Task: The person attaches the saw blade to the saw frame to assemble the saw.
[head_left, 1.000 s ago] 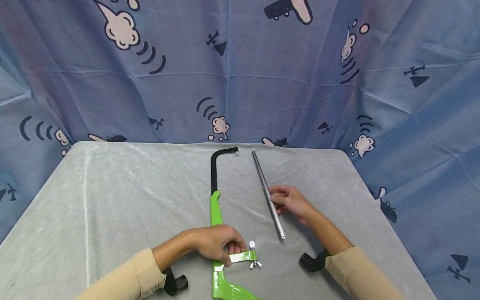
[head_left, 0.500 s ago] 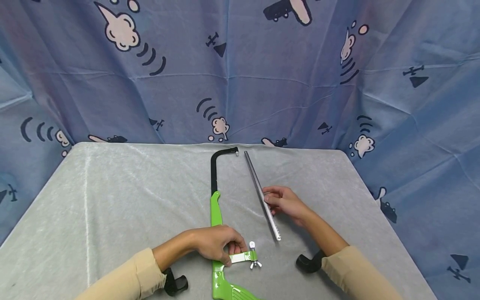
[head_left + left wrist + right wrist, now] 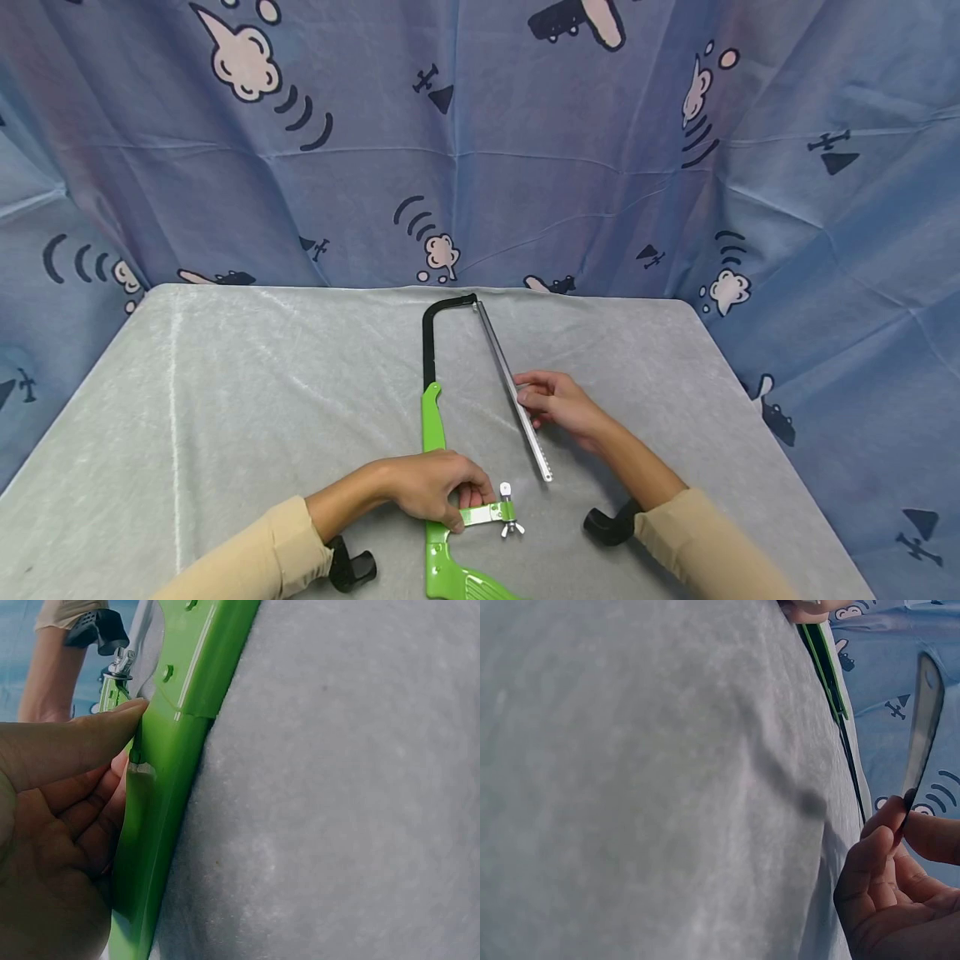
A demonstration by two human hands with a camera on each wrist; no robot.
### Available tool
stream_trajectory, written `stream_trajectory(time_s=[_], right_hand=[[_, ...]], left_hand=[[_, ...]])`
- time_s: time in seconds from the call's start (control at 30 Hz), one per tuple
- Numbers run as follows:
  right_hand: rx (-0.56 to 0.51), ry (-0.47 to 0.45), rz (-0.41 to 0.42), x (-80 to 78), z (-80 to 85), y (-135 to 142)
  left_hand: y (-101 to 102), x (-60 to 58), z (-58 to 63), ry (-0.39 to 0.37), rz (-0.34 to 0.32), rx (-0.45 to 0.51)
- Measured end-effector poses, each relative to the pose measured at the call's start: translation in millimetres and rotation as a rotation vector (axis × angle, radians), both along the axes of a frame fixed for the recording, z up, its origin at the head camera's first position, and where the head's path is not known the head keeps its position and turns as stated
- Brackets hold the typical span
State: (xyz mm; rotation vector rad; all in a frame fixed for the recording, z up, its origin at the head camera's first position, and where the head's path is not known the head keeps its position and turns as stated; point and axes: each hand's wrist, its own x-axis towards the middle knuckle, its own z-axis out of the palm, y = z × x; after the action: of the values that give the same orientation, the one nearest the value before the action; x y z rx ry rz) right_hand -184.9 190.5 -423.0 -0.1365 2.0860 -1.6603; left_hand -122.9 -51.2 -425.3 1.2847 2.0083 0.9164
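Note:
A hacksaw frame [image 3: 432, 421] with a green body and a black bent front arm [image 3: 428, 342] lies on the table. My left hand [image 3: 435, 486] grips it where the short lower arm meets the body; in the left wrist view the thumb presses on the green metal [image 3: 161, 817]. A wing nut [image 3: 512, 528] and a pin sit at that arm's end. Between thumb and fingers, my right hand [image 3: 561, 408] pinches a hacksaw blade [image 3: 497, 352]. The blade's far end appears at the black arm's tip; whether it is hooked there I cannot tell. Its near end [image 3: 927, 690] is free, with a hole.
Pale grey cloth [image 3: 300, 367] covers the table. A blue patterned curtain [image 3: 360, 192] hangs behind and at both sides. Black wrist mounts [image 3: 611, 527] stick out near both cuffs.
My right hand has moved left with the blade, bringing the blade's far end to the tip of the black arm. The left hand and the frame have stayed in place.

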Motion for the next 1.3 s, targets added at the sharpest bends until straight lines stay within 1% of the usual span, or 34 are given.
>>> stream_trajectory(time_s=[0.27,0.6,0.9,1.3], right_hand=[[-0.005,-0.003,-0.005,0.1,0.8,-6],[0.009,-0.001,-0.003,1.4,-1.5,-8],[0.033,0.005,0.004,2.0,-2.3,-11],[0.064,0.004,-0.031,1.6,-2.6,-15]], left_hand=[[0,-0.2,0.5,-0.003,-0.001,-0.002],[0,-0.3,0.1,-0.025,-0.002,-0.002],[0,-0.2,-0.5,0.000,-0.008,0.000],[0,-0.2,-1.7,0.010,-0.005,0.001]])
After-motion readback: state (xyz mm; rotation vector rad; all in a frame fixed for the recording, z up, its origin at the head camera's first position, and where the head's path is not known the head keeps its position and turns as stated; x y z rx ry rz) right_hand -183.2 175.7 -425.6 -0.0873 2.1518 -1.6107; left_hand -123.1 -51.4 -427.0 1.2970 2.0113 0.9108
